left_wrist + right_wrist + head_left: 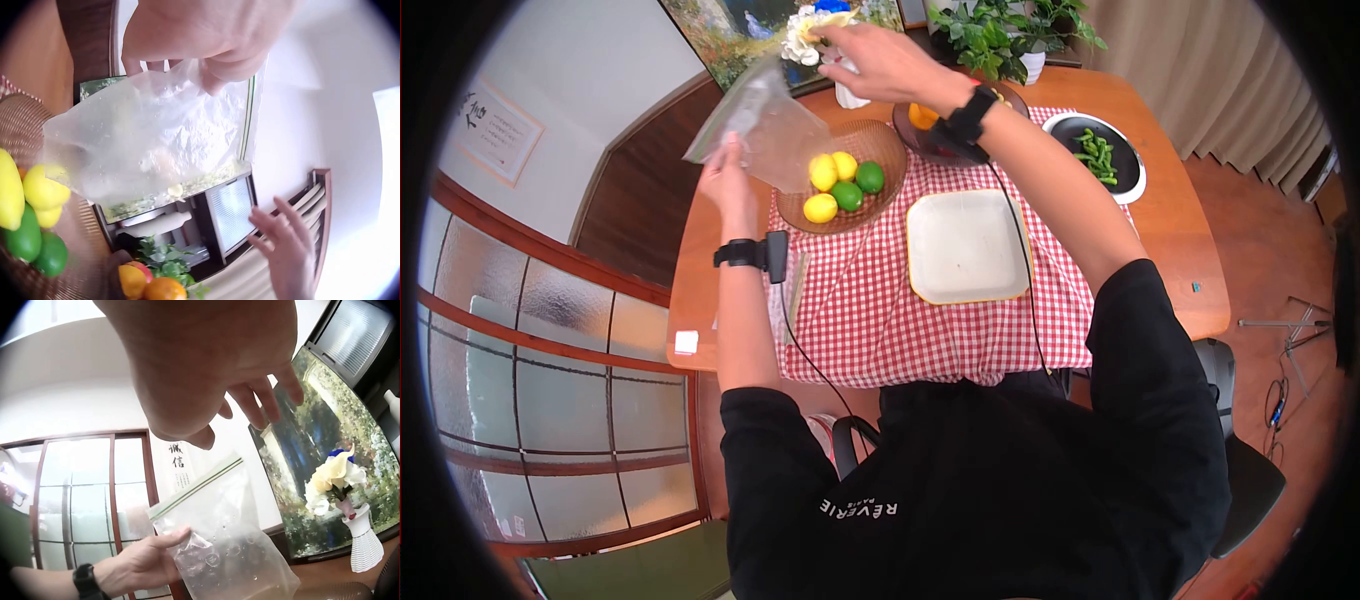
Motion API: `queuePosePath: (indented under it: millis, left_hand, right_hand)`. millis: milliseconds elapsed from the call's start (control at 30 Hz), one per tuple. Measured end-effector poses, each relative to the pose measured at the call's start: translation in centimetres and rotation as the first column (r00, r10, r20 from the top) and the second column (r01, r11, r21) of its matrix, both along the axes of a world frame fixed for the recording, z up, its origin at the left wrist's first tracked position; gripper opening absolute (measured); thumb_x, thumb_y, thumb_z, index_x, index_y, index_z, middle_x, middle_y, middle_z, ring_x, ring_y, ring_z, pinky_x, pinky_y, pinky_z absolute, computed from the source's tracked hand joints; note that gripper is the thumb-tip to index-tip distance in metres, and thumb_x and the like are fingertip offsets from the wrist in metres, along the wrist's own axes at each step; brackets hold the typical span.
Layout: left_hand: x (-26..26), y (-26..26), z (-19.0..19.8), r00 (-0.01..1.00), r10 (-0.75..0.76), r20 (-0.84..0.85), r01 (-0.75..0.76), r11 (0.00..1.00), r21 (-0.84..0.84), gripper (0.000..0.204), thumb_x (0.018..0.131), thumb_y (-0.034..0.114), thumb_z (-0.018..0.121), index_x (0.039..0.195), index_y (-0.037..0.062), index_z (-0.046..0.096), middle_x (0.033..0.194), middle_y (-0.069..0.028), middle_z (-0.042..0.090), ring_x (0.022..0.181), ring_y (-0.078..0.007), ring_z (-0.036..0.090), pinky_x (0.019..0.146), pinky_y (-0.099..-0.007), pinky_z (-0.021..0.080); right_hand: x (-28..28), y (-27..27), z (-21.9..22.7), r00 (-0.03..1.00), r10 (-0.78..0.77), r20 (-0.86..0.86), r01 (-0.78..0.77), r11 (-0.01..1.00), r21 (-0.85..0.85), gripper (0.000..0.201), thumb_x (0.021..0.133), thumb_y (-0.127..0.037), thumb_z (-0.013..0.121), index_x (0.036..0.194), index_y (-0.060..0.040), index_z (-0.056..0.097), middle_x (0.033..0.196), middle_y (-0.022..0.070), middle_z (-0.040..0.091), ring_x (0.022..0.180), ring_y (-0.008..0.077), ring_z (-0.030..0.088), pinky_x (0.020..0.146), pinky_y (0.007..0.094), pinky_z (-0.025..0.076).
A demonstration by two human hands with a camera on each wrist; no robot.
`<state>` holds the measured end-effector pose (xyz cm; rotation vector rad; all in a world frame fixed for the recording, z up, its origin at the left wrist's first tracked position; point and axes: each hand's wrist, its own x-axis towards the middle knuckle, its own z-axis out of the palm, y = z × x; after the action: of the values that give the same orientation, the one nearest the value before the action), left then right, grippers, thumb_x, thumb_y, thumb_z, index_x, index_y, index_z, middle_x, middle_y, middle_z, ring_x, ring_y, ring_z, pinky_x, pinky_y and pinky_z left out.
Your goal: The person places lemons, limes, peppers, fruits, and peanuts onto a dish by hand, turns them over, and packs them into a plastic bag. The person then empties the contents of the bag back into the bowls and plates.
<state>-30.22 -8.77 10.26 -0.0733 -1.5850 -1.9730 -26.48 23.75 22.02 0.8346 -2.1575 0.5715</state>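
Note:
My left hand [728, 180] grips a clear zip bag [772, 125] near its side, with the thumb on the front face. The bag hangs raised, its green-striped zip edge turned up, and small droplets show on the plastic. My right hand [890, 65] is held up beyond the bag, apart from it; its fingers spread loosely in the left wrist view. Below the bag stands a brown woven basket [788, 217] with several lemons [820, 208] and limes [869, 177]. The lower end of the bag overlaps the basket in the head view.
A white square dish [965, 247] lies on the checked cloth [850, 330]. Behind it is a dark bowl [948, 150] of orange fruit; right, a black dish [1122, 155] with green pods. Another clear bag [798, 295] lies left. A white vase [362, 544] with flowers stands behind.

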Motion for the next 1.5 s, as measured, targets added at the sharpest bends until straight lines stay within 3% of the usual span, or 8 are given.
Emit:
queuePosePath:
  millis: [267, 733, 833, 933, 1000, 1133, 1200, 1500]
  left_hand:
    - [12.2, -8.1, -0.7, 0.962, -0.225, 0.158, 0.071, 0.758, 0.648, 0.050, 0.107, 0.026, 0.068, 0.147, 0.0025, 0.051, 0.147, -0.0176, 0.058, 0.137, -0.0335, 0.055, 0.118, -0.0553, 0.046]
    - [30.3, 1.0, -11.1, 0.822, -0.327, 0.466, -0.062, 0.763, 0.643, 0.040, 0.109, 0.024, 0.065, 0.141, 0.0010, 0.056, 0.139, -0.0130, 0.066, 0.126, -0.0317, 0.064, 0.114, -0.0538, 0.051]
    - [30.7, 0.0, -12.6, 0.793, -0.367, 0.485, -0.015, 0.785, 0.619, 0.042, 0.107, 0.017, 0.069, 0.141, -0.0018, 0.053, 0.134, -0.0131, 0.065, 0.126, -0.0284, 0.063, 0.113, -0.0488, 0.049]
    - [33.1, 0.2, -11.9, 0.851, -0.114, 0.512, -0.023, 0.967, 0.254, 0.053, 0.107, 0.015, 0.068, 0.152, -0.0005, 0.044, 0.141, -0.0184, 0.057, 0.130, -0.0296, 0.058, 0.115, -0.0457, 0.047]
    - [34.7, 3.8, -9.2, 0.822, 0.470, 0.322, -0.419, 0.882, -0.218, 0.048, 0.103, 0.007, 0.070, 0.145, -0.0030, 0.049, 0.134, -0.0167, 0.058, 0.123, -0.0247, 0.058, 0.109, -0.0425, 0.048]
    - [35.4, 6.6, -8.2, 0.842, 0.520, 0.140, -0.347, 0.722, -0.598, 0.048, 0.096, 0.008, 0.078, 0.136, -0.0036, 0.055, 0.134, -0.0154, 0.054, 0.123, -0.0269, 0.057, 0.105, -0.0467, 0.049]
    - [34.5, 8.2, -8.5, 0.954, 0.291, -0.067, -0.174, 0.360, -0.917, 0.053, 0.089, 0.008, 0.082, 0.134, -0.0012, 0.056, 0.127, -0.0196, 0.055, 0.123, -0.0326, 0.055, 0.102, -0.0501, 0.047]
    - [28.9, 9.3, -11.0, 0.971, 0.211, -0.116, -0.183, 0.334, -0.925, 0.026, 0.085, -0.004, 0.072, 0.110, -0.0010, 0.065, 0.093, -0.0139, 0.062, 0.095, -0.0365, 0.061, 0.092, -0.0508, 0.047]
  right_hand:
    - [13.9, 8.8, -4.8, 0.964, -0.089, 0.250, 0.167, 0.936, -0.311, 0.052, 0.100, -0.032, 0.072, 0.144, -0.0057, 0.062, 0.121, 0.0203, 0.077, 0.115, 0.0342, 0.074, 0.101, 0.0423, 0.056]
    - [26.6, 10.5, -18.2, 0.792, -0.122, 0.598, 0.538, 0.602, -0.589, 0.035, 0.102, -0.013, 0.070, 0.133, 0.0029, 0.067, 0.119, 0.0169, 0.078, 0.112, 0.0248, 0.075, 0.099, 0.0382, 0.057]
    - [26.8, 10.7, -19.2, 0.784, -0.326, 0.528, 0.559, 0.740, -0.373, 0.032, 0.101, -0.013, 0.071, 0.128, 0.0038, 0.070, 0.118, 0.0182, 0.078, 0.110, 0.0294, 0.075, 0.099, 0.0404, 0.057]
    - [27.8, 10.7, -19.3, 0.798, -0.299, 0.523, 0.518, 0.784, -0.342, 0.028, 0.098, -0.011, 0.071, 0.124, 0.0023, 0.071, 0.119, 0.0206, 0.076, 0.110, 0.0344, 0.075, 0.098, 0.0423, 0.057]
    - [28.6, 10.2, -19.7, 0.805, -0.287, 0.520, 0.487, 0.821, -0.300, 0.028, 0.096, -0.009, 0.071, 0.123, 0.0002, 0.072, 0.117, 0.0207, 0.076, 0.108, 0.0358, 0.074, 0.095, 0.0428, 0.058]
    - [28.9, 10.1, -21.0, 0.817, -0.296, 0.496, 0.477, 0.830, -0.290, 0.030, 0.094, -0.007, 0.072, 0.123, -0.0003, 0.071, 0.110, 0.0197, 0.075, 0.100, 0.0362, 0.073, 0.089, 0.0434, 0.058]
    - [28.5, 10.2, -20.7, 0.804, -0.340, 0.488, 0.503, 0.826, -0.253, 0.030, 0.093, -0.007, 0.072, 0.123, -0.0002, 0.072, 0.109, 0.0196, 0.075, 0.099, 0.0358, 0.073, 0.087, 0.0433, 0.058]
    - [29.4, 12.4, -20.0, 0.739, -0.447, 0.504, 0.597, 0.782, -0.182, 0.028, 0.093, -0.011, 0.073, 0.120, -0.0016, 0.073, 0.097, 0.0155, 0.071, 0.088, 0.0329, 0.069, 0.077, 0.0429, 0.057]
